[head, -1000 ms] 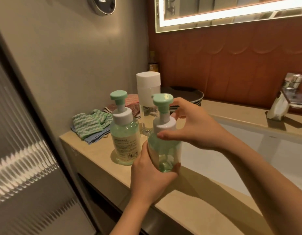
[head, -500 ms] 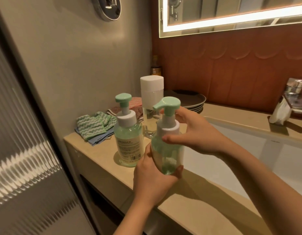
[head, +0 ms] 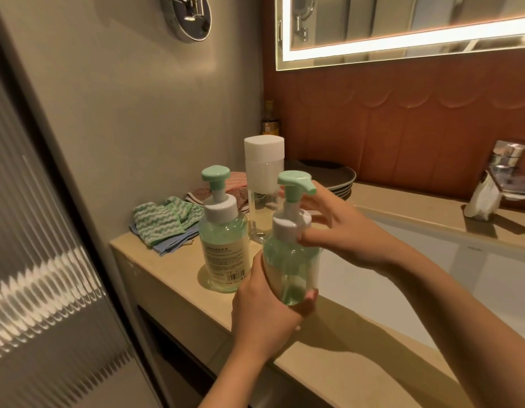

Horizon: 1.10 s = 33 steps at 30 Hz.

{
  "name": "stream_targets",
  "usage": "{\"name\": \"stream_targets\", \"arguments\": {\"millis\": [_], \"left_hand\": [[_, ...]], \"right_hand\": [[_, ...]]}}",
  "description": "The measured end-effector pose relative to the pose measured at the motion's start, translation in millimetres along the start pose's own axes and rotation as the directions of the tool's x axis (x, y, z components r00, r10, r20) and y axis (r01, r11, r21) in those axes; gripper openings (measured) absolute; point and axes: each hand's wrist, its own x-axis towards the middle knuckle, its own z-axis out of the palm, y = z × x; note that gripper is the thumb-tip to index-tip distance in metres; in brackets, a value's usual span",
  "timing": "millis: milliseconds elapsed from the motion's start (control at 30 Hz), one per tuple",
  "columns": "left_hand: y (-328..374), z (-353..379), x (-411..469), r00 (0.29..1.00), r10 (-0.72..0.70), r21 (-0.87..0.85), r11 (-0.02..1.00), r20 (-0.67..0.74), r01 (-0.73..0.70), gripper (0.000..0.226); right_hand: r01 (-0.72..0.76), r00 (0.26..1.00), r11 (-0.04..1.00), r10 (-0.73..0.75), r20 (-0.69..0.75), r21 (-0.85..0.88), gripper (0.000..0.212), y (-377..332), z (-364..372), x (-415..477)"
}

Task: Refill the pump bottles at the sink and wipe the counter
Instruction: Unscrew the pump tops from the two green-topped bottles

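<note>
Just left of the sink (head: 432, 260), the left hand (head: 264, 313) is gripping the pump bottle (head: 287, 260) by its body while the right hand (head: 343, 231) is curling its fingers (head: 310, 238) round the collar (head: 289, 226) — a slipping grip while twisting could be tipping soap onto the surface (head: 173, 266).

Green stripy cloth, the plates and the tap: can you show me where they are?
Green cloth (head: 158, 222): head view, middle of its top fold.
Plates (head: 343, 175): head view, rim of the top plate.
Tap (head: 511, 164): head view, its shiny body.
</note>
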Motion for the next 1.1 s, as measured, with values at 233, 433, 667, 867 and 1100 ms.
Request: {"name": "stream_targets", "arguments": {"millis": [233, 433, 667, 867, 1100], "left_hand": [[0, 0, 0, 1.000, -0.017, -0.024, 1.000, -0.019, 0.017, 0.076], [-1, 1, 0, 0.999, 0.015, -0.019, 1.000, -0.031, -0.015, 0.085], [-1, 1, 0, 0.999, -0.031, -0.032, 0.999, -0.031, 0.030, 0.078], [0, 1, -1, 0.998, 0.005, 0.010, 1.000, -0.064, -0.004, 0.086], [-2, 1, 0, 0.998, -0.007, -0.009, 1.000, -0.063, 0.006, 0.086]], "right_hand": [[0.042, 0.954, 0.982, -0.095, -0.284, -0.187, 0.094, 5, 17, 3], [0.035, 0.987, 0.987, -0.060, -0.152, -0.158, 0.047, 1, 2, 2], [-0.007, 0.986, 0.991, -0.016, -0.169, -0.134, 0.042, -4, 16, 3], [0.017, 0.955, 0.990, -0.059, -0.292, -0.144, 0.058, 0, 10, 4], [0.108, 0.910, 0.983, -0.037, -0.413, 0.151, 0.054, -11, -11, -1]]}}
